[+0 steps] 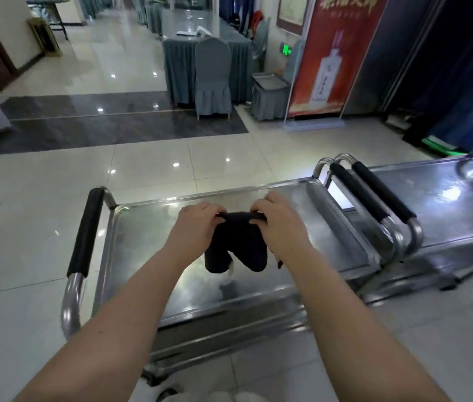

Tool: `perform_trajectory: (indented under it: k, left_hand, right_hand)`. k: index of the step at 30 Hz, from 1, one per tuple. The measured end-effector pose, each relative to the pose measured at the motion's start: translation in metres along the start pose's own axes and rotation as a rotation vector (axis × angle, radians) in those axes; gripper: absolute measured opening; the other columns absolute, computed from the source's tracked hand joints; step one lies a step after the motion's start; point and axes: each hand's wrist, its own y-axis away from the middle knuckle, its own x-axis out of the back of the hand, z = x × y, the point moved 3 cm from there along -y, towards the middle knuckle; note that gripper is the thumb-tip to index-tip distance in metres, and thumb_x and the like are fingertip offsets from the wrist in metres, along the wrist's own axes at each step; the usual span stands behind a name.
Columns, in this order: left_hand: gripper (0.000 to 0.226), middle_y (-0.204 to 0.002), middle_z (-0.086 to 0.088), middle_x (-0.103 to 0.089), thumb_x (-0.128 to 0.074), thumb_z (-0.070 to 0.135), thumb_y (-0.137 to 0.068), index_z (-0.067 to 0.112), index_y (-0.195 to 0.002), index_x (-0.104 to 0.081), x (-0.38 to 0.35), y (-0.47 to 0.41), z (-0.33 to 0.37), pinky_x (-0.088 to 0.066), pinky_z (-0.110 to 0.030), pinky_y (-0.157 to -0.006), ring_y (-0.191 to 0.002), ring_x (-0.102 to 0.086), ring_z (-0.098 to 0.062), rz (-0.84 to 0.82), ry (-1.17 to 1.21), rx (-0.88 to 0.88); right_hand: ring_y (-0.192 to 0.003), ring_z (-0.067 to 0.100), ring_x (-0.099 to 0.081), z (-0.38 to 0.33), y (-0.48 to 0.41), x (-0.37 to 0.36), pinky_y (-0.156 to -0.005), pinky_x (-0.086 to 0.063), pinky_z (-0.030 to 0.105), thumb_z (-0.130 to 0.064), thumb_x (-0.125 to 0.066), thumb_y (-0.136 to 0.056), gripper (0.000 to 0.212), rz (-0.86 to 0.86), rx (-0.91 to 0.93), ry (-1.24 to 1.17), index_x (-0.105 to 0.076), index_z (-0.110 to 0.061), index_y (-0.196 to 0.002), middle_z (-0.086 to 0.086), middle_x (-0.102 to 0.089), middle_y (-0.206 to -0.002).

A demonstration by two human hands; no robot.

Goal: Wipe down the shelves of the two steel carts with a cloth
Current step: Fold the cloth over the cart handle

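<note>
Two steel carts stand side by side on the tiled floor. The near cart (142, 245) is right below me, its shiny top shelf bare. The second cart (432, 204) sits to its right. Both hands hold a black cloth (236, 245) in the air above the near cart's top shelf. My left hand (197, 224) pinches its upper left edge and my right hand (280, 221) pinches the upper right edge. The cloth hangs down in two folds between my forearms. Lower shelves are mostly hidden under the top ones.
Black-padded handles stick up at the near cart's left end (87, 233) and between the carts (371, 195). Ahead stand a grey-draped table (183, 53), covered chairs (213, 79) and a red banner (331, 59). Dark curtains (461, 68) fill the right.
</note>
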Motion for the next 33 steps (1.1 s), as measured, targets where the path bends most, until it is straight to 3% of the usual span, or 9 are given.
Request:
perform_trajectory:
  k: [4, 6, 9, 14, 17, 19, 23, 28, 33]
  left_hand:
    - [0.020, -0.087, 0.005, -0.067, -0.057, 0.005, -0.083, 0.021, -0.092, -0.067, -0.050, -0.006, 0.060, -0.043, -0.040, -0.085, -0.082, -0.061, -0.023, -0.002, 0.003, -0.025]
    - [0.022, -0.091, 0.008, -0.068, -0.057, 0.006, -0.082, 0.023, -0.094, -0.066, -0.075, -0.007, 0.087, -0.037, -0.038, -0.089, -0.088, -0.061, -0.021, -0.019, -0.001, -0.024]
    - [0.021, -0.093, 0.010, -0.069, -0.059, 0.009, -0.082, 0.025, -0.095, -0.066, -0.108, -0.008, 0.118, -0.031, -0.032, -0.089, -0.090, -0.060, -0.019, -0.055, 0.032, -0.004]
    - [0.016, -0.092, 0.009, -0.068, -0.061, 0.018, -0.084, 0.026, -0.097, -0.067, -0.155, -0.010, 0.139, -0.043, -0.036, -0.084, -0.087, -0.061, -0.018, -0.215, 0.173, 0.015]
    - [0.015, -0.090, 0.007, -0.068, -0.061, 0.019, -0.086, 0.023, -0.099, -0.067, -0.184, -0.020, 0.145, -0.046, -0.036, -0.081, -0.084, -0.062, -0.018, -0.304, 0.280, -0.016]
    - [0.015, -0.088, 0.006, -0.064, -0.060, 0.018, -0.088, 0.021, -0.100, -0.066, -0.204, -0.031, 0.144, -0.044, -0.029, -0.077, -0.080, -0.059, -0.014, -0.342, 0.365, -0.004]
    - [0.015, -0.093, 0.009, -0.055, -0.054, 0.016, -0.092, 0.022, -0.104, -0.060, -0.236, -0.068, 0.132, -0.033, -0.017, -0.073, -0.082, -0.049, -0.007, -0.427, 0.447, 0.017]
    - [0.027, -0.086, 0.007, -0.052, -0.061, 0.009, -0.084, 0.019, -0.109, -0.060, -0.267, -0.108, 0.119, -0.038, -0.021, -0.072, -0.077, -0.049, -0.010, -0.552, 0.446, -0.010]
    - [0.029, -0.093, -0.002, -0.063, -0.070, 0.015, -0.074, 0.019, -0.102, -0.064, -0.287, -0.117, 0.108, -0.044, -0.027, -0.070, -0.083, -0.059, -0.020, -0.729, 0.358, 0.118]
  right_hand:
    - [-0.081, 0.016, -0.049, 0.054, 0.044, 0.030, -0.062, -0.034, 0.022, -0.006, -0.063, -0.083, 0.010, 0.130, -0.075, 0.030, -0.065, -0.013, -0.090, -0.002, -0.056, -0.092]
    - [-0.082, 0.013, -0.049, 0.075, 0.063, 0.041, -0.062, -0.033, 0.017, -0.004, -0.062, -0.081, 0.014, 0.161, -0.122, 0.045, -0.065, -0.015, -0.089, -0.004, -0.057, -0.092]
    - [-0.084, 0.015, -0.050, 0.106, 0.081, 0.055, -0.064, -0.035, 0.024, -0.003, -0.064, -0.078, 0.016, 0.151, -0.171, 0.077, -0.066, -0.016, -0.087, -0.005, -0.058, -0.091]
    - [-0.088, 0.007, -0.051, 0.164, 0.099, 0.069, -0.070, -0.045, 0.028, -0.010, -0.071, -0.077, 0.015, 0.014, -0.293, 0.047, -0.068, -0.023, -0.085, -0.016, -0.054, -0.089]
    - [-0.089, 0.009, -0.052, 0.200, 0.098, 0.071, -0.076, -0.048, 0.033, -0.014, -0.074, -0.078, 0.012, -0.049, -0.389, 0.032, -0.069, -0.022, -0.086, -0.011, -0.057, -0.090]
    - [-0.092, 0.013, -0.054, 0.217, 0.091, 0.071, -0.078, -0.047, 0.032, -0.020, -0.074, -0.080, 0.010, -0.067, -0.440, 0.049, -0.070, -0.024, -0.088, -0.009, -0.059, -0.092]
    - [-0.088, 0.010, -0.053, 0.240, 0.063, 0.068, -0.070, -0.042, 0.028, -0.024, -0.073, -0.081, 0.008, -0.102, -0.521, 0.078, -0.066, -0.028, -0.085, -0.010, -0.060, -0.090]
    - [-0.080, 0.009, -0.055, 0.262, 0.027, 0.067, -0.067, -0.046, 0.028, -0.020, -0.068, -0.084, 0.018, -0.253, -0.592, 0.019, -0.059, -0.033, -0.078, -0.011, -0.058, -0.082]
    - [-0.080, 0.011, -0.055, 0.281, 0.004, 0.071, -0.068, -0.047, 0.028, -0.019, -0.067, -0.085, 0.013, -0.279, -0.611, 0.042, -0.061, -0.030, -0.080, -0.009, -0.058, -0.084]
